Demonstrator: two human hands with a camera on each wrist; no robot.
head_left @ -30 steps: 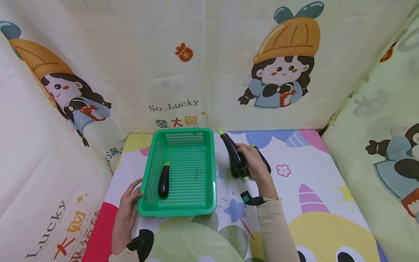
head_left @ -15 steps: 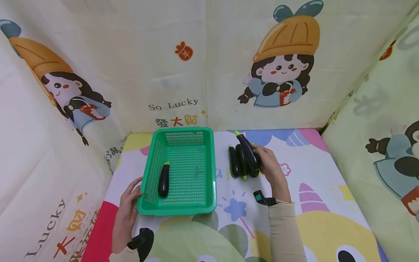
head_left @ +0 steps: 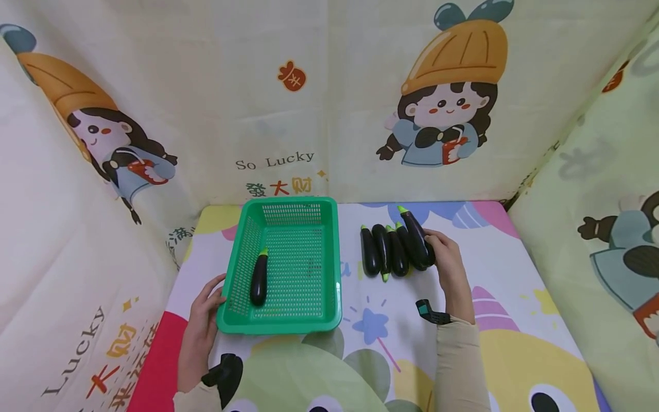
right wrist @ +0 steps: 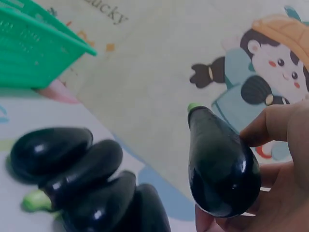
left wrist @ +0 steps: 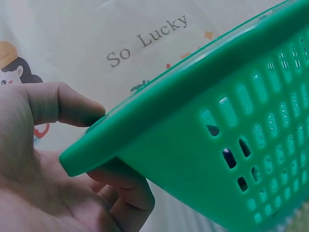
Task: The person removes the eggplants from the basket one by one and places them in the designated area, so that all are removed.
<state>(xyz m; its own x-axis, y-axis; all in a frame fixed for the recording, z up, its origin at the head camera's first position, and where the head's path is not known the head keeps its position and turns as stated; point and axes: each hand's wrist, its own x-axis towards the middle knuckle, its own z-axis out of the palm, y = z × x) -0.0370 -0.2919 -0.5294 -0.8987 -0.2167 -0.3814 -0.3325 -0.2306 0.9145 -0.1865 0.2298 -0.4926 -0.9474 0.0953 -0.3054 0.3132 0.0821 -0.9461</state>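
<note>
With our right hand curled around a glossy dark purple eggplant beside the row on the mat, we should lift it clear and level while our left hand pinches the green perforated plastic basket rim steady.

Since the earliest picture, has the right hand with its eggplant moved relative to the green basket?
Yes. The right hand and the eggplant it holds have shifted rightward, away from the green basket, to the right end of the row of eggplants.
</note>
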